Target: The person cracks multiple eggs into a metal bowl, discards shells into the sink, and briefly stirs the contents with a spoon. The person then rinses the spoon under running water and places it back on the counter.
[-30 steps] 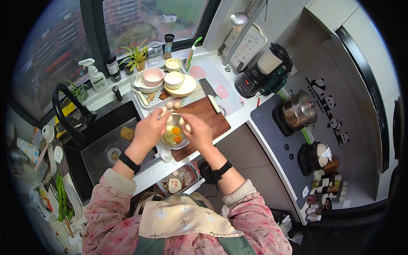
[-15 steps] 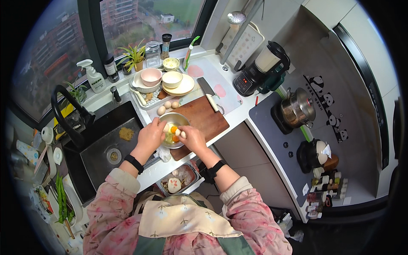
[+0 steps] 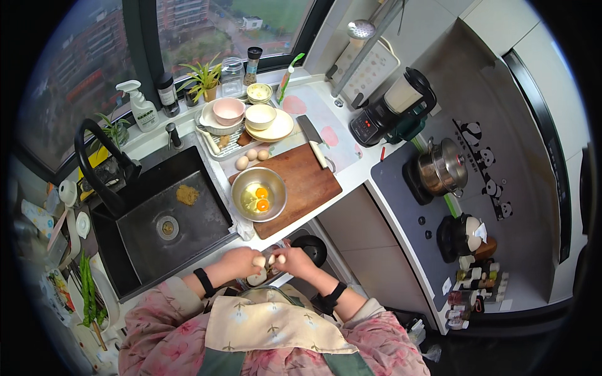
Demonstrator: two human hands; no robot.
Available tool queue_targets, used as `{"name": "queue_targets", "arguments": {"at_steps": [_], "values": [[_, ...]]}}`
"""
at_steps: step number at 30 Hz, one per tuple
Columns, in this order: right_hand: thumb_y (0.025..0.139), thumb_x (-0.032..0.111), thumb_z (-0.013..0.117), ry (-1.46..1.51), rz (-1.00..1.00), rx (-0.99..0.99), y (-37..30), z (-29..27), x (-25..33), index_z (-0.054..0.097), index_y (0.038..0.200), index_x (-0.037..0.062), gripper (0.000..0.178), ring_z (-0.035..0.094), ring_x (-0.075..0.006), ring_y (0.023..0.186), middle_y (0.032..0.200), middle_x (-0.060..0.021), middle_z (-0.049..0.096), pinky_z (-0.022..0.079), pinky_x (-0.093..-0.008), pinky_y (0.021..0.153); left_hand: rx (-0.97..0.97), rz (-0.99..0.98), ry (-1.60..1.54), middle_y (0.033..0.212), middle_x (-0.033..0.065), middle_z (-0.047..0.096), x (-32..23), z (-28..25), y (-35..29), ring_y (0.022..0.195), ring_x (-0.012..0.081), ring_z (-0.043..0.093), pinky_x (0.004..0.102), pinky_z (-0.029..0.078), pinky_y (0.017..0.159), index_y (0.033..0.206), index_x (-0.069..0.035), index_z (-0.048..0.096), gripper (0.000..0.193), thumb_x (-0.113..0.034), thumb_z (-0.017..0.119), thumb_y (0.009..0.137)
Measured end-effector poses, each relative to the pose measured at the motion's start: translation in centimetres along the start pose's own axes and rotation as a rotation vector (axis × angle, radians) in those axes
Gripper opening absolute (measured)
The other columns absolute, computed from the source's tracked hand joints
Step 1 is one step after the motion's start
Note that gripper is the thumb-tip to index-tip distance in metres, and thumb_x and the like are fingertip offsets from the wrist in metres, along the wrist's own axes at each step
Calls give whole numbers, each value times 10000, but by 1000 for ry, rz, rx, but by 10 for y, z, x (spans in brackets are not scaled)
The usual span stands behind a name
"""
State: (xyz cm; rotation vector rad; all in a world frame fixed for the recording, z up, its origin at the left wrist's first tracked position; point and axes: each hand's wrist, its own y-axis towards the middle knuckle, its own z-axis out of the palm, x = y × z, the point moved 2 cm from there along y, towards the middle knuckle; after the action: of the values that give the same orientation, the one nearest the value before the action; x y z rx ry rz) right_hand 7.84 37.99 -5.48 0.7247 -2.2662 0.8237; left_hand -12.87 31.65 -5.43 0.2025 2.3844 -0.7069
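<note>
A steel bowl (image 3: 239, 188) with two raw egg yolks stands on the wooden cutting board (image 3: 308, 182). My left hand (image 3: 240, 261) and my right hand (image 3: 292, 259) are drawn back below the counter edge, close to my body. Each pinches a pale piece of eggshell (image 3: 259, 261) over a small container with shells on the floor. Three whole eggs (image 3: 252, 156) lie beyond the bowl, beside the board.
A black sink (image 3: 169, 219) with a curved tap lies to the left. A tray with a pink bowl (image 3: 227, 109), a white bowl and plates stands behind. A knife (image 3: 311, 138), a blender (image 3: 392, 109) and a pot (image 3: 442, 166) on the hob are to the right.
Both hands left the steel bowl and moved down toward my body with the shell halves. The bowl now shows two yolks uncovered.
</note>
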Motion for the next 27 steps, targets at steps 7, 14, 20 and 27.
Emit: {"name": "queue_targets", "arguments": {"at_steps": [7, 14, 20, 27], "values": [[848, 274, 822, 47, 87, -6, 0, -1, -4, 713, 1168, 44, 408, 705, -200, 662, 823, -135, 730, 559, -321, 607, -28, 28, -195, 984, 141, 761, 13, 9, 8, 854, 290, 733, 405, 580, 759, 1180, -118, 731, 484, -516, 680, 910], [1022, 221, 649, 1036, 158, -175, 25, -38, 40, 470, 1207, 39, 315, 643, -117, 669, 995, -94, 681, 544, -236, 633, -21, -119, -2128, 888, 111, 657, 18, -57, 9, 855, 219, 659, 386, 565, 845, 922, -49, 617, 541, -576, 534, 1015], [1025, 186, 621, 475, -172, -343, 59, -79, 90, 476, 1355, 14, 400, 679, -205, 966, 1124, -154, 672, 563, -310, 808, -291, 53, -1795, 1277, 197, 564, 17, -96, 28, 1163, 287, 605, 455, 545, 991, 1247, 4, 534, 300, -241, 460, 1091], [998, 206, 611, 156, -450, -796, 87, -71, 113, 439, 1420, -40, 518, 598, -431, 1161, 1310, -277, 575, 491, -457, 976, -451, 34, -1467, 1318, 99, 571, 25, -100, 50, 1143, 199, 608, 381, 506, 1005, 1382, -49, 480, 379, -316, 411, 1123]]}}
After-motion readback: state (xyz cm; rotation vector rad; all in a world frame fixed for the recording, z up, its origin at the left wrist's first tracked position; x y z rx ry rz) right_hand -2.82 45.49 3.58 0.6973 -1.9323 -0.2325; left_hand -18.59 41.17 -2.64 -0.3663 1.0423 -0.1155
